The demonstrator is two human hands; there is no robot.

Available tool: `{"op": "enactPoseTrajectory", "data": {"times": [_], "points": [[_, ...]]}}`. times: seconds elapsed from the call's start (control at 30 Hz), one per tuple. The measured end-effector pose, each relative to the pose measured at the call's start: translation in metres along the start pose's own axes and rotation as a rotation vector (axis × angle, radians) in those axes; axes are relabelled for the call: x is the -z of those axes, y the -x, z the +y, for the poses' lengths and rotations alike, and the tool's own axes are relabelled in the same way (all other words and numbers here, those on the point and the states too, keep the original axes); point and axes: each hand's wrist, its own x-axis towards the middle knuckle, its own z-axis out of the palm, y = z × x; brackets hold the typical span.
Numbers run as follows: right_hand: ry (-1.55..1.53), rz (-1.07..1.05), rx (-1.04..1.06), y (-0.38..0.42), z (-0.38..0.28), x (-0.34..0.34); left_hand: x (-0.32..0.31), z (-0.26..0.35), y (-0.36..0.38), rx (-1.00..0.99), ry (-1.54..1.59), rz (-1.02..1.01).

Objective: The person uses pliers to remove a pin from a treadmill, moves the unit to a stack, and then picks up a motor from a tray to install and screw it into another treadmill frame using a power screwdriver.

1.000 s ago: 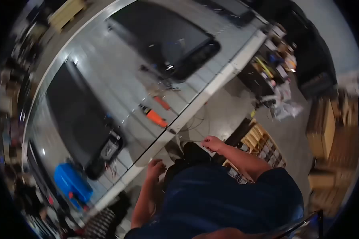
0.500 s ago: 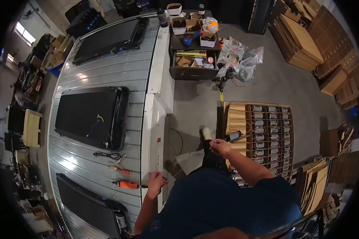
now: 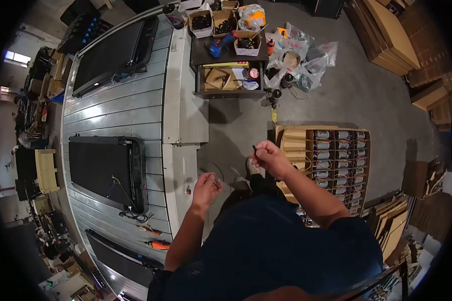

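My right hand [image 3: 270, 159] is closed in a pinch, with a small dark piece [image 3: 255, 149], too small to name, sticking up from the fingertips. It hovers by the left edge of the wooden crate [image 3: 286, 131], which holds rows of grey motors [image 3: 324, 154]. My left hand [image 3: 206, 189] has its fingers curled together beside the white side panel of the conveyor line [image 3: 183, 173]; what they hold, if anything, is hidden. A black treadmill deck [image 3: 98, 168] with loose thin wires lies on the metal rollers to the left.
Ahead stands a dark cabinet [image 3: 228, 95] with an open drawer, boxes of dark small parts [image 3: 201, 22] and a blue power drill [image 3: 218, 47]. Plastic bags [image 3: 311, 70] lie on the floor beside it. An orange-handled tool [image 3: 160, 245] rests on the line. Flat cardboard [image 3: 381, 35] leans at right.
My view has shifted forward, so the cabinet appears nearer. Both hands have risen in the picture, the right one moving slightly left; a dark piece now shows in its fingertips.
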Motion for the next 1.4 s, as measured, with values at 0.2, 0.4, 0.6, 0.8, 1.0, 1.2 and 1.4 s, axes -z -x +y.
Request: {"op": "enactPoseTrajectory", "data": {"times": [0.2, 0.4, 0.6, 0.8, 1.0, 1.2, 1.4], "points": [[-0.02, -0.152, 0.053, -0.045, -0.081, -0.052, -0.024, 0.051, -0.038, 0.01, 0.043, -0.034], [-0.036, 0.011, -0.028, -0.112, -0.086, -0.042, -0.004, 0.085, -0.104, 0.033, 0.122, -0.119], [-0.06, 0.212, -0.195, -0.173, -0.078, -0.055, -0.008, 0.171, -0.162, 0.084, 0.114, -0.133], [-0.053, 0.051, -0.325, -0.234, -0.095, -0.09, -0.063, 0.244, -0.203, 0.07, -0.027, -0.183], [0.272, 0.049, -0.292, -0.295, -0.13, -0.096, -0.1, 0.276, -0.247, -0.015, -0.03, -0.09], [0.511, -0.063, -0.345, -0.338, -0.164, -0.084, -0.12, 0.3, -0.279, 0.0, -0.003, -0.063], [0.615, 0.012, -0.421, -0.397, -0.168, -0.026, -0.147, 0.312, -0.296, 0.026, -0.117, 0.097]]}}
